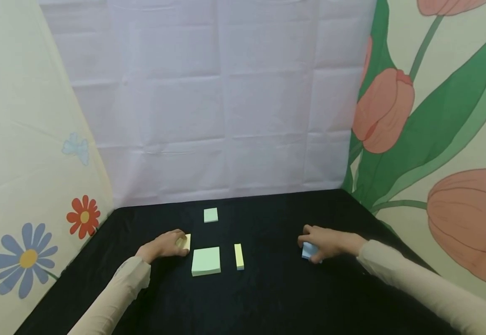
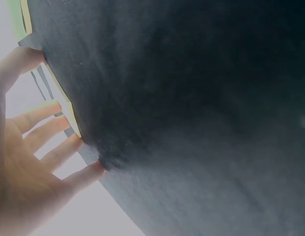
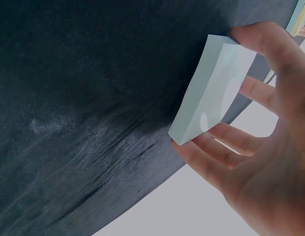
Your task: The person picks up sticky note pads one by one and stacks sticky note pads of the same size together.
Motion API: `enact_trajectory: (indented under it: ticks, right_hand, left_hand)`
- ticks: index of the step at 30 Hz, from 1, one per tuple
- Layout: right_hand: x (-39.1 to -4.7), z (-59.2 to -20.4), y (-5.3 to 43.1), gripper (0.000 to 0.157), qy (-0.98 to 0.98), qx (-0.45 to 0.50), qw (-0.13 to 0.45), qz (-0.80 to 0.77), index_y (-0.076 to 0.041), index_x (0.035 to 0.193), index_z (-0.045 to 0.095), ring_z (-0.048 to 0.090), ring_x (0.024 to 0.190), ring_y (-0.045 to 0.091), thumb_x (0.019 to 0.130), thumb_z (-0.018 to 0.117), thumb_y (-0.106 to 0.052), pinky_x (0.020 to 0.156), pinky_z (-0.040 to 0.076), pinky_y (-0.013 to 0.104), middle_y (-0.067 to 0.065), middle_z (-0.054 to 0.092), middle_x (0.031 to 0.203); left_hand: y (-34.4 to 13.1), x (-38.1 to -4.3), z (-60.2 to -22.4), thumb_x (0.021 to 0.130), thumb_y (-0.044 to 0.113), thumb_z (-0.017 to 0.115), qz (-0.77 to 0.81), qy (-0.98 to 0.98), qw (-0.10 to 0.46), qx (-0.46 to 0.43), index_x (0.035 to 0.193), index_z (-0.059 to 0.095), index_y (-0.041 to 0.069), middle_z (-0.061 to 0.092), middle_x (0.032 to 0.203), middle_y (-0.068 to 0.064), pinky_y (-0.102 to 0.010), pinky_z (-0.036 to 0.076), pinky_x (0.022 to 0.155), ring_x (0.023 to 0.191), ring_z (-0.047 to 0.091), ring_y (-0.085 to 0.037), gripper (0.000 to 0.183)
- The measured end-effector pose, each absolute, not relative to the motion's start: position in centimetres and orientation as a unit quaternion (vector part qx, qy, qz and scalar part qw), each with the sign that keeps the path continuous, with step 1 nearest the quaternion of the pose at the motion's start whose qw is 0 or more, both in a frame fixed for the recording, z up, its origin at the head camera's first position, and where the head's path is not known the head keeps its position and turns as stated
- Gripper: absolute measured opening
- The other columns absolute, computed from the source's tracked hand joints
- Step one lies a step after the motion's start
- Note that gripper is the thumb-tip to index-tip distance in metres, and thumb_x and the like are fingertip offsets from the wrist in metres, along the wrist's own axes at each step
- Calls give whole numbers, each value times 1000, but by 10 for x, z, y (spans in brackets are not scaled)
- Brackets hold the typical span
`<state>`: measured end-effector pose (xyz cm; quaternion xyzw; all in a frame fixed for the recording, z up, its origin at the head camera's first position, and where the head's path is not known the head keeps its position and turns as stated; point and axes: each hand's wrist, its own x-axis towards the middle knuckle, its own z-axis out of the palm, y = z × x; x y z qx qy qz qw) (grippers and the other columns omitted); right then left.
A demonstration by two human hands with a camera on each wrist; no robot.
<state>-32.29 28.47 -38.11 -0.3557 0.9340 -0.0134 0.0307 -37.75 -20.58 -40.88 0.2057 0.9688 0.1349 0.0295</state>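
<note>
At the left of the black-covered table, my left hand (image 1: 163, 244) holds a small pale yellow sticky note pad (image 1: 188, 241) by its edges. The left wrist view shows the thumb at one end of this thin pad and fingertips along the other. Over on the right, my right hand (image 1: 330, 243) grips a light blue sticky note pad (image 1: 308, 251) between thumb and fingers. In the right wrist view that thick pad looks nearly white and is tilted. Part of each pad is hidden by the fingers in the head view.
A larger green sticky note pad (image 1: 206, 261) lies just right of my left hand. Beside it is a narrow yellow pad (image 1: 238, 255) with a bluish lower edge. Farther back lies a small green pad (image 1: 210, 214). A white cloth (image 1: 226, 116) hangs behind the table (image 1: 263, 298).
</note>
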Motion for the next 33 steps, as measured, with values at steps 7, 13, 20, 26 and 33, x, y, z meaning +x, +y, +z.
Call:
enact_trajectory:
  ticks: [7, 13, 20, 26, 33]
  right_hand:
    - [-324, -386, 283, 37, 930, -368, 19, -19, -18, 108, 62, 46, 85, 15, 76, 80, -25, 68, 45, 31, 1, 47, 104]
    - [-325, -391, 282, 36, 932, -361, 20, -18, -20, 108, 62, 47, 88, 16, 76, 80, -25, 69, 45, 31, 2, 47, 109]
    - [-327, -390, 279, 37, 931, -364, 12, -16, -20, 109, 62, 48, 90, 18, 76, 79, -25, 69, 47, 32, 5, 48, 112]
    - [-328, -390, 276, 38, 927, -376, 4, -11, -19, 110, 63, 49, 92, 19, 76, 79, -24, 69, 47, 31, 8, 49, 116]
    - [-328, -390, 273, 38, 927, -376, 3, -9, -19, 110, 63, 49, 93, 19, 76, 80, -23, 69, 47, 31, 8, 49, 117]
  left_hand:
    - [-204, -377, -408, 83, 34, 71, 137, 969, 33, 205, 126, 60, 2, 58, 123, -13, -48, 44, 84, 96, 52, -28, 55]
    - [-204, -377, -408, 83, 35, 72, 137, 969, 35, 201, 126, 60, 2, 58, 120, -12, -48, 44, 83, 95, 52, -27, 55]
    - [-204, -377, -408, 83, 34, 72, 140, 969, 34, 198, 126, 59, 3, 58, 120, -12, -48, 45, 84, 96, 53, -27, 55]
    - [-204, -377, -409, 83, 35, 73, 140, 970, 34, 195, 127, 59, 2, 58, 123, -12, -48, 45, 86, 97, 52, -27, 57]
    - [-204, -377, -409, 83, 34, 73, 138, 970, 33, 196, 127, 59, 2, 58, 122, -12, -48, 44, 85, 97, 52, -27, 56]
